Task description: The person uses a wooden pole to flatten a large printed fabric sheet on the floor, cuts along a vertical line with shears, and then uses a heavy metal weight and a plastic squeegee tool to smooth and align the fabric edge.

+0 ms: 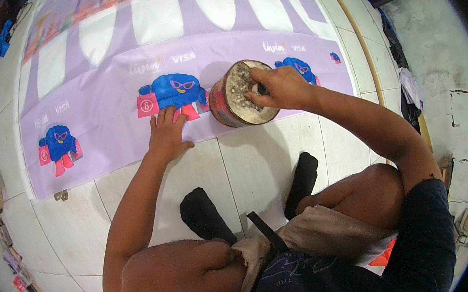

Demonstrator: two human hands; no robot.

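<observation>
- Right hand (pixel 279 87) reaches into the open mouth of a can (pixel 237 94), fingers bunched around something small and dark just inside the rim; what it is cannot be made out.
- Left hand (pixel 165 136) lies flat and relaxed, palm down, fingers spread, pressing the near edge of a banner (pixel 100 120); it grips nothing.
- Can is tipped on its side toward the person, its reddish wall resting on the banner's near edge, its inside crusted with pale, dried matter.
- It sits just right of the left hand, close but apart from it.
- Banner is lilac and spread flat on the floor (pixel 258 160), running from far left to past the can.
- Printed on it are blue cartoon figures with sunglasses and pink legs: one (pixel 174 92) just above the left hand's fingertips, one (pixel 58 144) far left, one (pixel 297 68) partly behind the right hand.
- A second sheet (pixel 174 15) with white arched panels on lilac lies beyond the banner.
- Floor is pale tile; the person sits on it, knees up, feet in black socks (pixel 204 212) near the banner's edge.
- A long wooden stick (pixel 363 47) lies on the tiles off to the right.
- Clutter lines the far left edge, too small to tell.
</observation>
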